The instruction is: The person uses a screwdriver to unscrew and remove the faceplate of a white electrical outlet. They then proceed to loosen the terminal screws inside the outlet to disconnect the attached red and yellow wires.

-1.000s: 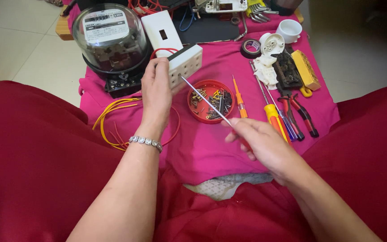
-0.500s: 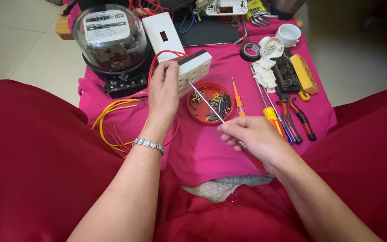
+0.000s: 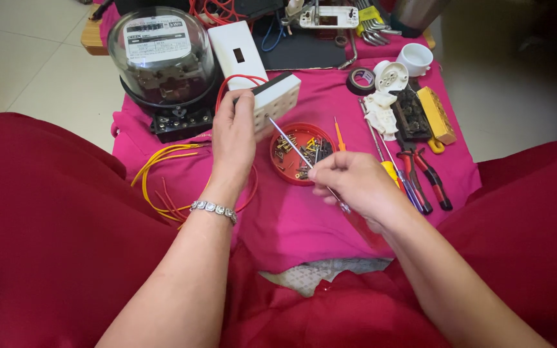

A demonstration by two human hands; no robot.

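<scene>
Low surface draped in pink cloth (image 3: 304,225). On cloth: glass-domed electric meter (image 3: 162,58), white switch plate (image 3: 236,55), round red dish of screws (image 3: 301,151), coiled yellow and red wires (image 3: 162,187), black tape roll (image 3: 361,80), white fittings (image 3: 381,103), yellow block (image 3: 438,116), pliers (image 3: 430,177), screwdrivers (image 3: 391,164).

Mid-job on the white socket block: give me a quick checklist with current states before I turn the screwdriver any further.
1. Socket block gripped by left hand: ok.
2. Screwdriver held in right hand: ok.
3. Tip against the block's side: ok; seated in a screw head: cannot tell, too small.
4. Red wire looping from behind the block, out of the shaft's way: ok.
5. Red dish of screws directly under the shaft: ok for catching a dropped screw.
6. Pliers and other drivers beside the right hand, not touching it: ok.
</scene>
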